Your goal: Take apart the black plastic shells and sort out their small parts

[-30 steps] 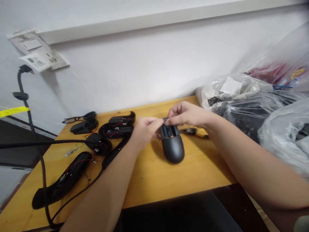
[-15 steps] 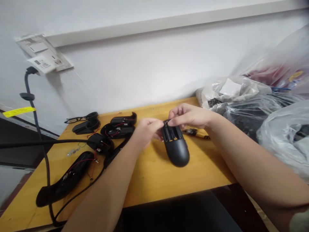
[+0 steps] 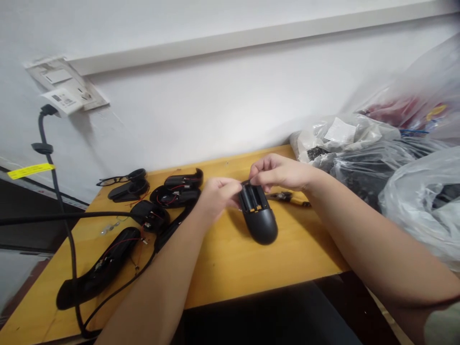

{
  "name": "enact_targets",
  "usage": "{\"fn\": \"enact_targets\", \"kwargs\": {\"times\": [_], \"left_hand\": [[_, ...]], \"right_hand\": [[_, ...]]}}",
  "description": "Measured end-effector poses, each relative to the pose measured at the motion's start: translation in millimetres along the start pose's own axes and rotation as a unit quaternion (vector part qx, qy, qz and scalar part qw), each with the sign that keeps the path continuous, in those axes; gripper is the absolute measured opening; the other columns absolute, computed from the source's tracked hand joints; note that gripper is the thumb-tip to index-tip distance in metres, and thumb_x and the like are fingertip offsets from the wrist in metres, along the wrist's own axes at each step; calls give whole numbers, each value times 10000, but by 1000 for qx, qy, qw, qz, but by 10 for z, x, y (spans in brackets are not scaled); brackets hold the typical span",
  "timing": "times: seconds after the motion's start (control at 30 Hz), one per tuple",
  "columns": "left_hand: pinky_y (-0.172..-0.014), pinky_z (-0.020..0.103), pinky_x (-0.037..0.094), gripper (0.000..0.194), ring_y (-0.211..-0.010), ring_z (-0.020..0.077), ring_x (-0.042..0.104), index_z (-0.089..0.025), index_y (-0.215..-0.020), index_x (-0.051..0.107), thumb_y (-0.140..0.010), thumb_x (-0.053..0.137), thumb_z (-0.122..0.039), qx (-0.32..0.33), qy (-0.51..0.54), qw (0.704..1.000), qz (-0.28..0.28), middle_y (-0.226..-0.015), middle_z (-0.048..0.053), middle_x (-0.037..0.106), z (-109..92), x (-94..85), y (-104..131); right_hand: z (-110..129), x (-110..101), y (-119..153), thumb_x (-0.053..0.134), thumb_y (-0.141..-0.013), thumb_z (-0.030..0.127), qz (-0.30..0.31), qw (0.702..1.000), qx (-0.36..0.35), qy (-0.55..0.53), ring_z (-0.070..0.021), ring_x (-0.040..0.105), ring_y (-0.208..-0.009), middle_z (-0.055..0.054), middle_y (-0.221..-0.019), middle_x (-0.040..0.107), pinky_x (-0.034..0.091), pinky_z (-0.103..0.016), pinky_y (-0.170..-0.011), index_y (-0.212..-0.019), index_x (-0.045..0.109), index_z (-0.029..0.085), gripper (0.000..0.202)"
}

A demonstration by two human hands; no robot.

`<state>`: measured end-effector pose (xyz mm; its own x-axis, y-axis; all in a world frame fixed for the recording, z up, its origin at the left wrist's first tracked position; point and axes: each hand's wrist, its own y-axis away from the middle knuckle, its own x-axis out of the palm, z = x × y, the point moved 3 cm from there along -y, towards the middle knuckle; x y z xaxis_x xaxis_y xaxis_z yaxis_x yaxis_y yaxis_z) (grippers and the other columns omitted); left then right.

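A black, round-ended plastic housing (image 3: 264,227) with an open battery compartment is held tilted above the table, its rounded end towards me. Gold-coloured contacts show at the lower end of its slots. My left hand (image 3: 220,199) is closed on the housing's upper left side, the thumb along its edge. My right hand (image 3: 275,173) pinches at the top end, with thumb and curled fingers over the rim of the compartment. Those fingers hide any small part between them. Just right of the housing, yellow-handled pliers (image 3: 293,198) lie on the table.
Several black housings with red wires (image 3: 176,195) lie at the left of the wooden table (image 3: 230,273). A black cable (image 3: 72,249) hangs from a wall plug (image 3: 63,100) across the left side. Clear plastic bags (image 3: 370,165) crowd the right.
The housing has shifted slightly up and left in view, and its compartment shows a little more steeply. Both hands stay at its upper end.
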<state>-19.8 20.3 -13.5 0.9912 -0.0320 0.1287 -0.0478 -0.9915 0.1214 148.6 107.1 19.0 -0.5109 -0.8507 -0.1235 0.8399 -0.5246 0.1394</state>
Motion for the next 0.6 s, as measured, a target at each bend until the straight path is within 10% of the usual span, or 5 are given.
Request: {"fn": "enact_targets", "kwargs": {"times": [0.6], "left_hand": [[-596, 249, 595, 181, -626, 177, 735, -110, -648, 795, -686, 721, -270, -25, -39, 999, 18, -720, 109, 779, 52, -22, -44]], "right_hand": [[-23, 69, -19, 686, -735, 284, 6, 994, -64, 89, -59, 399, -471, 63, -535, 503, 244, -192, -443, -716, 563, 173, 167]]}}
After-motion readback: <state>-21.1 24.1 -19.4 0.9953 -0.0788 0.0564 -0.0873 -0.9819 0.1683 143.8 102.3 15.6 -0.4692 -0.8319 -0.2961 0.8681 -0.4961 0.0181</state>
